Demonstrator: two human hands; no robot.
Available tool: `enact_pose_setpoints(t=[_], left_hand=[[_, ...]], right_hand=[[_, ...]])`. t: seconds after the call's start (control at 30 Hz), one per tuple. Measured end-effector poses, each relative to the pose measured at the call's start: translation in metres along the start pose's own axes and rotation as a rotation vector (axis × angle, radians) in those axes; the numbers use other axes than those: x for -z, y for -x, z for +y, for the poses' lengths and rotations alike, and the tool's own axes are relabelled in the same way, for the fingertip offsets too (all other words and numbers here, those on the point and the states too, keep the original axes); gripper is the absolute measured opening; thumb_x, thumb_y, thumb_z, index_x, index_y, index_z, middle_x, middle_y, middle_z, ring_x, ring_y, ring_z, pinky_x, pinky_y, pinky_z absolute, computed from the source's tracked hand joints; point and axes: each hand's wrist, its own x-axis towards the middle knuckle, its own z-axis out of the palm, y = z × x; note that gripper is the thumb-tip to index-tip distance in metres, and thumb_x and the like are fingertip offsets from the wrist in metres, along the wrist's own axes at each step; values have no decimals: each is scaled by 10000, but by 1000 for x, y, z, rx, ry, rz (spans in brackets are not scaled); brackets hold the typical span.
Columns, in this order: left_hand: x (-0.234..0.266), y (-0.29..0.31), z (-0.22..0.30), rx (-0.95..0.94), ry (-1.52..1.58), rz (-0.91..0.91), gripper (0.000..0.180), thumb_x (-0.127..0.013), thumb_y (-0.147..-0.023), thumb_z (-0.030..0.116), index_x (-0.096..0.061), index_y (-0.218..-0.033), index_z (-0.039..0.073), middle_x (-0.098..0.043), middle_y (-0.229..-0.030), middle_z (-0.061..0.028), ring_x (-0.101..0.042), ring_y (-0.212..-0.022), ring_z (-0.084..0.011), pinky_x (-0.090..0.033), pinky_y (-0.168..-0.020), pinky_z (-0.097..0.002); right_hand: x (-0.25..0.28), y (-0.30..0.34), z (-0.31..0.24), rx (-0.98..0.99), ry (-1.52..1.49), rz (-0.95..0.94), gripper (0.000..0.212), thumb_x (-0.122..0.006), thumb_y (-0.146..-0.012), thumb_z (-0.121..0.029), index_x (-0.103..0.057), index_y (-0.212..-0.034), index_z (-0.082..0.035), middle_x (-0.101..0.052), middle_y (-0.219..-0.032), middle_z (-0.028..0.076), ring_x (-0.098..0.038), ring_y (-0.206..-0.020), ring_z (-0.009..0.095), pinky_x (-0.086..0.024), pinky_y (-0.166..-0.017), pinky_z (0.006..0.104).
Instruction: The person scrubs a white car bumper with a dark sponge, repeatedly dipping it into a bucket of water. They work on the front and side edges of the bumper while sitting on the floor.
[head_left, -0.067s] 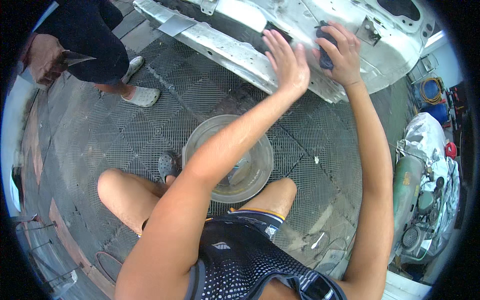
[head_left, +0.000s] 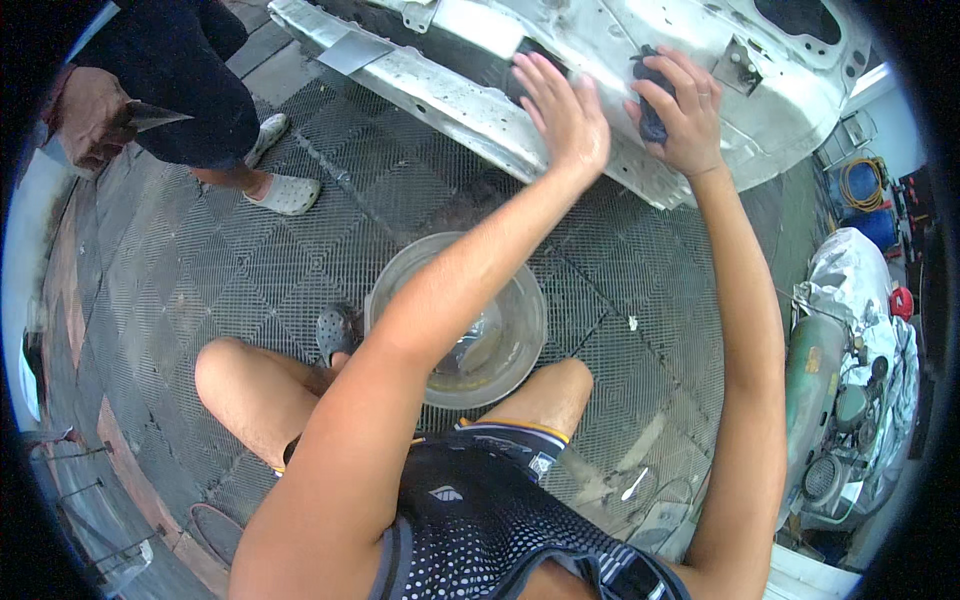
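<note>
Your right hand (head_left: 682, 112) is curled around a dark pad (head_left: 652, 126) — it lies under the fingers, against the white panel (head_left: 785, 115). Left of this grip, your left hand (head_left: 570, 122) has straight fingers — whether it touches the panel, I cannot tell.

White-painted metal panel (head_left: 600, 35) — scuffed, glossy in patches, smooth translucent plastic basin (head_left: 530, 312), matt ribbed floor (head_left: 240, 290), crinkled shiny cover (head_left: 848, 262)
</note>
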Motion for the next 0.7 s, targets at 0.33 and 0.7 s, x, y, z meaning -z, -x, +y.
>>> enact_pose_setpoints(t=[0.33,0.7], left_hand=[[26,-73,5,167,174,87,898,-423,-1090,395,124,-1558,-142,206,-1629,-373,166,-1567,-410,57,-1282,-460],[59,-122,-3,237,524,204,908,-512,-1062,365,25,-1553,-177,-20,-1655,-344,-101,-1570,-406,-106,-1295,-424]], right_hand=[[-3,6,4,-28,5,-3,349,-823,-823,-285,-652,-1121,-224,-604,-1333,0,-532,-1334,244,-391,-1039,430],[1,5,4,-13,19,5,335,-810,-838,-295,-646,-1119,-217,-603,-1342,1,-530,-1335,239,-387,-1047,424]])
